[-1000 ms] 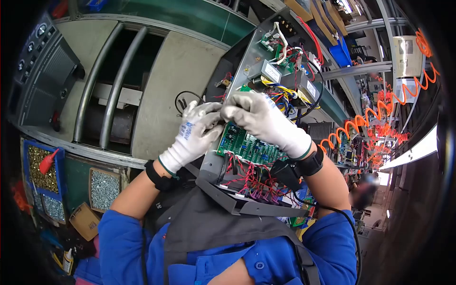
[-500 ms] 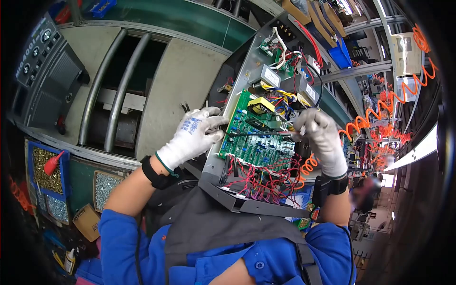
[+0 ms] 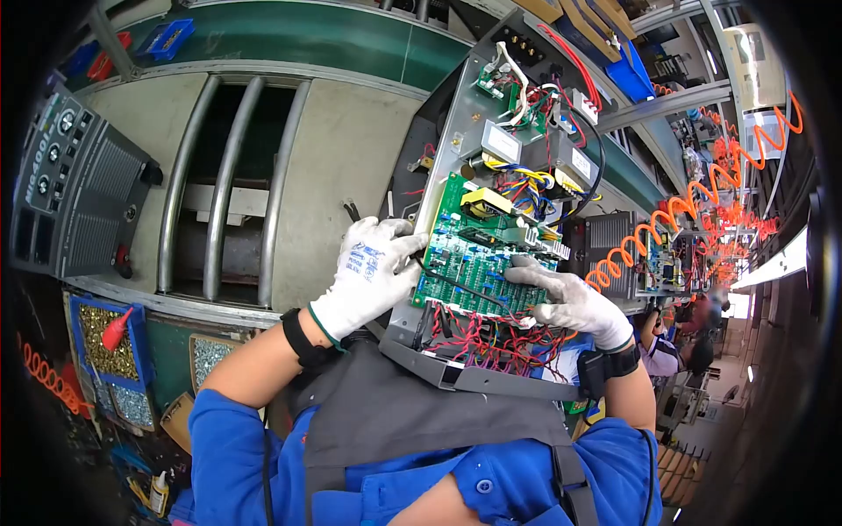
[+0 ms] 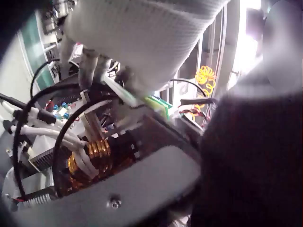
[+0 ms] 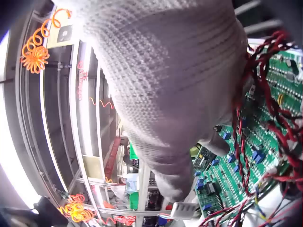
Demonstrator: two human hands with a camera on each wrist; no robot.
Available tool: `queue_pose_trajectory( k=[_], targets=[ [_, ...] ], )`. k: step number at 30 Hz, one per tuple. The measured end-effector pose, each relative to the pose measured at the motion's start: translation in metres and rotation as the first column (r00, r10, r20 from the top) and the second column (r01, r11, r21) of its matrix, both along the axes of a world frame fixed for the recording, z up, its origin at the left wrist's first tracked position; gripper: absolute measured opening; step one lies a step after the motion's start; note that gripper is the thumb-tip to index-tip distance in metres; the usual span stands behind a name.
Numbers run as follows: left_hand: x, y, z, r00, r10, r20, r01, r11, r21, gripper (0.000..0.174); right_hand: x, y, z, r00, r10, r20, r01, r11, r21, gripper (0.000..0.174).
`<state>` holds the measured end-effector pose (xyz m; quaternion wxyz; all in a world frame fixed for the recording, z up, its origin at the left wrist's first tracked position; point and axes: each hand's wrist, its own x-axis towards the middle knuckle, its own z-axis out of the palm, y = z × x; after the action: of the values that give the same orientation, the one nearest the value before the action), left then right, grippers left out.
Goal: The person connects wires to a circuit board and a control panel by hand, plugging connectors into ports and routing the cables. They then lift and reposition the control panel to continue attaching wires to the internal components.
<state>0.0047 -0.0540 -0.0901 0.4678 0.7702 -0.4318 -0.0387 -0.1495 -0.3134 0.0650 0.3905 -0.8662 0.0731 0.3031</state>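
A green circuit board (image 3: pixel 465 263) lies in an open metal chassis (image 3: pixel 452 140). My gloved left hand (image 3: pixel 364 270) is at the board's left edge, fingers bent and thumb beside a thin black wire (image 3: pixel 469 287) that crosses the board; whether it pinches the wire or the edge cannot be told. In the left wrist view, that hand's bent fingers (image 4: pixel 87 68) hang above copper coils (image 4: pixel 97 158). My gloved right hand (image 3: pixel 583 307) reaches over the board's right side, fingers spread and loosely bent, above red wires (image 3: pixel 491 337). A white connector (image 5: pixel 185 210) shows by its fingertip in the right wrist view.
A grey machine front (image 3: pixel 79 193) stands at the left beside metal rollers (image 3: pixel 232 193). Trays of screws (image 3: pixel 110 342) sit at lower left. An orange coiled hose (image 3: pixel 649 237) hangs at the right. Another person (image 3: pixel 662 351) is in the right background.
My right hand moved from the board's left edge out to the right, drawing the black wire across, then came down over the lower right of the board. The left hand stays at the left edge.
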Motion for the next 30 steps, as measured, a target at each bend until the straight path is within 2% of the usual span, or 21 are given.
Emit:
queue_pose_trajectory(
  k=[1,2,3,6,7,9,10,12,19,20,21,22,23,25,26,27,28,29,30],
  targets=[
    [-0.001,-0.001,0.0,0.996,0.003,0.09,-0.002,1.0,-0.013,0.034,-0.001,0.0,0.0,1.0,-0.005,0.0,0.005,1.0,-0.004,0.071],
    [0.005,0.0,0.0,0.994,-0.079,0.076,0.079,0.997,0.009,0.034,-0.003,-0.001,-0.001,1.0,-0.002,0.006,0.002,1.0,0.011,0.071],
    [0.008,0.001,0.002,0.994,-0.079,0.079,0.079,0.997,0.004,0.034,-0.003,-0.003,-0.002,1.0,0.003,0.016,-0.003,1.0,0.026,0.072],
    [0.013,0.001,0.014,0.919,-0.206,0.337,0.14,0.968,0.209,0.036,-0.004,-0.006,-0.006,1.0,0.007,0.01,-0.007,0.999,0.037,0.074],
    [0.011,0.0,0.02,0.917,-0.213,0.337,0.147,0.966,0.211,0.036,-0.005,-0.007,-0.007,1.0,0.01,0.0,-0.01,0.999,0.04,0.075],
    [0.011,-0.004,0.028,0.913,-0.258,0.315,0.136,0.922,0.362,0.032,-0.006,-0.005,-0.007,1.0,0.001,-0.02,0.0,1.0,0.028,0.075],
    [0.011,-0.005,0.022,0.912,-0.259,0.319,0.136,0.923,0.361,0.032,-0.008,-0.006,-0.009,1.0,0.005,-0.003,-0.005,1.0,0.029,0.074],
    [0.008,-0.003,0.007,0.953,-0.112,0.281,0.107,0.994,0.031,0.028,-0.011,-0.008,-0.012,1.0,0.021,0.021,-0.022,0.999,0.027,0.072],
    [0.007,-0.012,0.013,0.964,-0.067,0.258,0.025,0.986,0.162,0.036,-0.007,-0.012,-0.009,0.997,0.077,0.026,-0.078,0.996,0.032,0.067],
    [0.013,-0.012,0.02,0.992,-0.123,-0.007,0.123,0.98,0.155,0.039,-0.006,-0.011,-0.008,0.996,0.083,0.029,-0.084,0.996,0.032,0.067],
    [0.017,-0.013,0.024,0.947,-0.174,-0.268,0.212,0.97,0.117,0.042,-0.006,-0.011,-0.006,0.997,0.076,0.017,-0.077,0.997,0.028,0.068],
    [0.016,-0.008,0.023,0.906,-0.145,-0.398,0.194,0.977,0.084,0.045,-0.005,-0.011,-0.005,0.998,0.068,0.005,-0.068,0.997,0.024,0.068],
    [0.017,-0.002,0.017,0.906,-0.143,-0.398,0.191,0.978,0.083,0.045,-0.005,-0.011,-0.004,0.997,0.071,0.005,-0.071,0.997,0.024,0.068],
    [0.013,0.004,-0.005,0.926,-0.192,-0.325,0.174,0.981,-0.084,0.043,-0.007,-0.011,-0.005,0.999,0.047,0.019,-0.048,0.998,0.04,0.068],
    [0.005,0.005,-0.01,0.937,-0.118,-0.328,0.081,0.989,-0.125,0.039,-0.008,-0.011,-0.005,0.999,0.042,0.016,-0.043,0.998,0.045,0.068],
    [0.004,0.004,-0.013,0.935,-0.122,-0.333,0.087,0.989,-0.12,0.039,-0.008,-0.012,-0.006,0.999,0.048,0.018,-0.048,0.998,0.041,0.069],
    [0.006,0.002,-0.011,0.987,-0.133,-0.092,0.123,0.986,-0.112,0.037,-0.008,-0.012,-0.007,0.998,0.053,0.02,-0.054,0.998,0.037,0.069],
    [0.007,0.0,-0.009,0.978,-0.139,0.154,0.155,0.983,-0.098,0.035,-0.007,-0.012,-0.008,0.998,0.062,0.021,-0.062,0.998,0.033,0.07],
    [0.008,-0.003,-0.008,0.963,-0.136,0.231,0.156,0.985,-0.07,0.034,-0.006,-0.012,-0.008,0.996,0.076,0.037,-0.078,0.996,0.041,0.068]
  ],
)
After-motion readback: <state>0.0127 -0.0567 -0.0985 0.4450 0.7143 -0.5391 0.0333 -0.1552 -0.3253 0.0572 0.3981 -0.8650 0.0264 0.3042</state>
